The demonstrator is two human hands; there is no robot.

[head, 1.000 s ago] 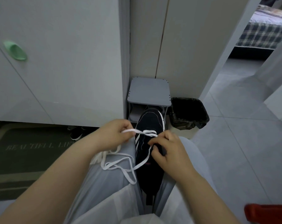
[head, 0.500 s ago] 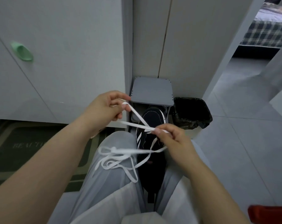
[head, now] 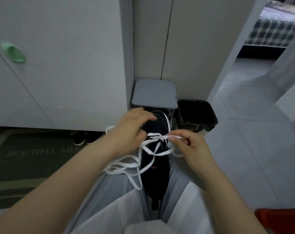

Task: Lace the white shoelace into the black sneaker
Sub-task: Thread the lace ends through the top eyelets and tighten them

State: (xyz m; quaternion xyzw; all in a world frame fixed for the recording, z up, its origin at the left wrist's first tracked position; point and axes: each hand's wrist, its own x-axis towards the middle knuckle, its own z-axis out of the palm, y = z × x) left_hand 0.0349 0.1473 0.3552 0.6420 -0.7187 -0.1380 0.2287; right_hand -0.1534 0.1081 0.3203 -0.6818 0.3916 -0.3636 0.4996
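Black sneaker (head: 157, 174) is wedged between the person's thighs, toe pointing to 12 o'clock. Left hand (head: 131, 129) lies over the toe end, around 11 o'clock of the shoe, with the fingers fairly straight and resting on it (a bit blurry though). Right hand (head: 192, 146) is at 3 o'clock of the shoe, thumb and forefinger pinching a stretch of the white shoelace (head: 162, 136). The rest of the lace flops in loose loops toward 8 o'clock, over the left thigh.
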